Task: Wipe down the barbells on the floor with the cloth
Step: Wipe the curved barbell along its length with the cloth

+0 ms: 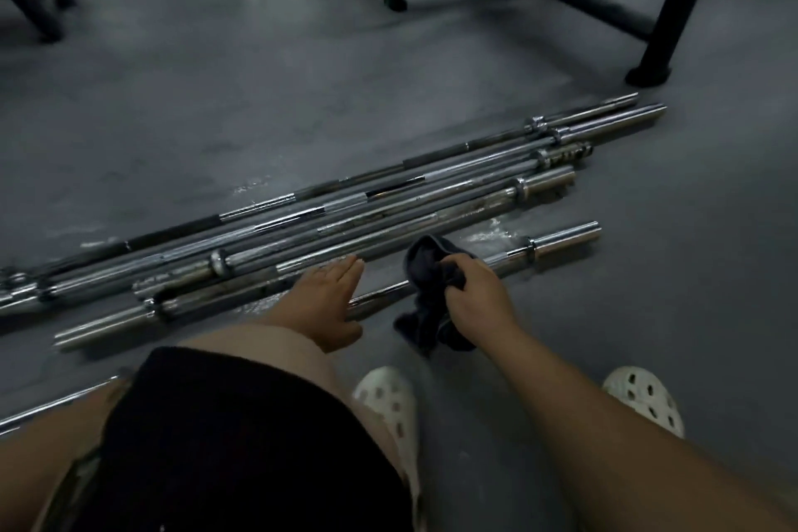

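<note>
Grey gym floor (216, 99) fills the head view, with black equipment frames (665, 13) standing at the far edge.

A row of chrome barbells (388, 194) lies side by side on a slant, just beyond the fingertips of both hands. One nearest barbell (561, 240) lies apart from the row, closer to the person, and passes under both hands.

The left hand (328, 298) lies flat over this bar, its fingers (345, 270) straight and pressed together, pointing toward the row.

Just to the right of those fingers, the right hand (479, 294) grips a dark cloth (425, 259), fingers curled tight around the bunched fabric on top of the same bar. One fold stands up beyond the right knuckles. The rest hangs down to the floor on the near side of the fingers. The bar's collar and bare sleeve stretch away to the right of that grip.

Nearer than the hands are black shorts (237, 445) and two white clogs (384, 402). Another bar (56, 402) pokes in at lower left, well behind the left fingers.
</note>
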A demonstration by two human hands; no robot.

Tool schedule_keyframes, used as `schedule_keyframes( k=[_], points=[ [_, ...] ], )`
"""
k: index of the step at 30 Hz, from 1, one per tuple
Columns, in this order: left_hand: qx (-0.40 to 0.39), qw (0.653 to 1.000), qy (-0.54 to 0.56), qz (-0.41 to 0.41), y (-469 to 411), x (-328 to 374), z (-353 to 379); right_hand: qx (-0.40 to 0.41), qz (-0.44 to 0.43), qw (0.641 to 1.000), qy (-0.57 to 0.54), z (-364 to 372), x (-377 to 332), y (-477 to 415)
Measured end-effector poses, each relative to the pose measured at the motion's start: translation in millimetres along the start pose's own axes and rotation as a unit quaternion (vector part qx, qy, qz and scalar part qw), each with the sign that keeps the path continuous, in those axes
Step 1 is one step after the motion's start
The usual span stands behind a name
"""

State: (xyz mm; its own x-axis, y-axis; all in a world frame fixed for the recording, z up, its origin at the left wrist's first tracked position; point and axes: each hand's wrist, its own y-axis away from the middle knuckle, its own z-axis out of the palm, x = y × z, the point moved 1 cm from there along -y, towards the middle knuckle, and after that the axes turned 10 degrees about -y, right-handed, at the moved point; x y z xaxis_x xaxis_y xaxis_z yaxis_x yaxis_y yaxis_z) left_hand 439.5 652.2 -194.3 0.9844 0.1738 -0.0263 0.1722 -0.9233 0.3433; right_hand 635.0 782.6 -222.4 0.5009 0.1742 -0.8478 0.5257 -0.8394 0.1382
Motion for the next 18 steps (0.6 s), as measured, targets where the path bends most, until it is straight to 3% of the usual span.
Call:
schedule_keyframes(
  k=[7,14,18],
  points=[
    [0.045,0.999,0.01,0.004,14,-51,11,0.003,0.006,1.0,0.008,-6,-11,-11],
    [-0.032,0.998,0.051,-0.033,-23,-83,82,-0.022,0.033,0.998,0.039,38,22,-84],
    [-0.069,0.995,0.072,-0.026,-42,-87,120,-0.086,0.053,0.974,0.203,64,73,-126]
  ],
)
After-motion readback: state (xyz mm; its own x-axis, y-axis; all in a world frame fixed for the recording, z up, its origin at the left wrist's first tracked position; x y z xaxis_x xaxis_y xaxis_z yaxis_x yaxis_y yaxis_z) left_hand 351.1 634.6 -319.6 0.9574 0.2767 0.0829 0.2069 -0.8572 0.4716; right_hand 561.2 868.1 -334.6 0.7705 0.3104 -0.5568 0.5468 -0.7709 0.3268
